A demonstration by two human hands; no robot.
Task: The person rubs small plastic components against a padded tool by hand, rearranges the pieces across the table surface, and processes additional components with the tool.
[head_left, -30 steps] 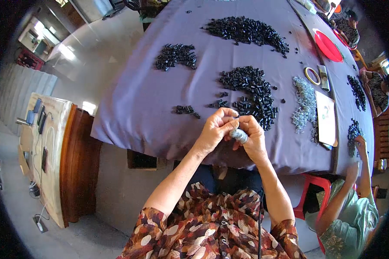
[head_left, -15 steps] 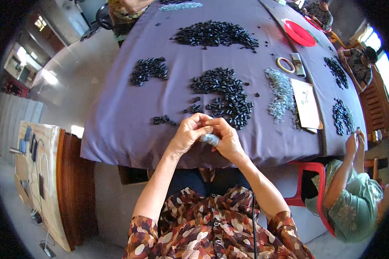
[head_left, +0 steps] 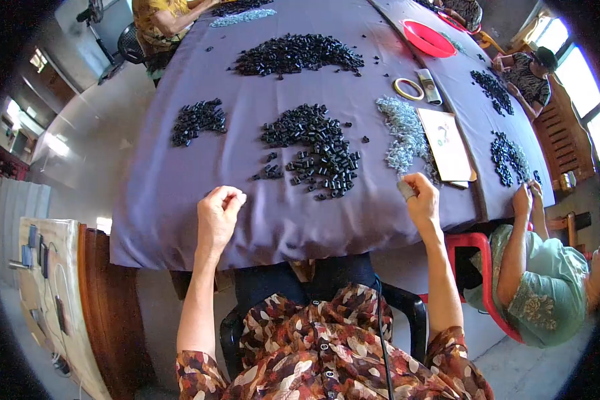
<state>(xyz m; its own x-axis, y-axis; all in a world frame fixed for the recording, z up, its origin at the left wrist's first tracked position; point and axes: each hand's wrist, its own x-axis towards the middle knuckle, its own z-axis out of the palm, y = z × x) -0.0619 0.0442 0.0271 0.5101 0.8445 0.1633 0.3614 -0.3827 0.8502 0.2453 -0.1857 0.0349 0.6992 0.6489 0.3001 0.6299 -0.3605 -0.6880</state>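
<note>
My left hand (head_left: 219, 217) is over the purple cloth near the table's front edge, its thumb and fingers pinched together. Something tiny and dark shows at those fingertips, too small to name. To its right lies a heap of small black tube-like pieces (head_left: 323, 150). My right hand (head_left: 423, 203) is closed at the lower end of a pile of small clear pieces (head_left: 405, 130), with a greyish wrap on one fingertip. Whatever it holds, if anything, is hidden. The two hands are well apart.
More black pieces form a left pile (head_left: 199, 122) and a far heap (head_left: 300, 55). A booklet (head_left: 445, 143), a tape roll (head_left: 408, 89) and a red basin (head_left: 428, 39) lie to the right. Co-workers sit around the table; one in green (head_left: 547, 287) is close on my right.
My hands were together over the front edge, with a greyish thing between them. Now they have parted, left hand to the left and right hand towards the clear pieces. The view has shifted.
</note>
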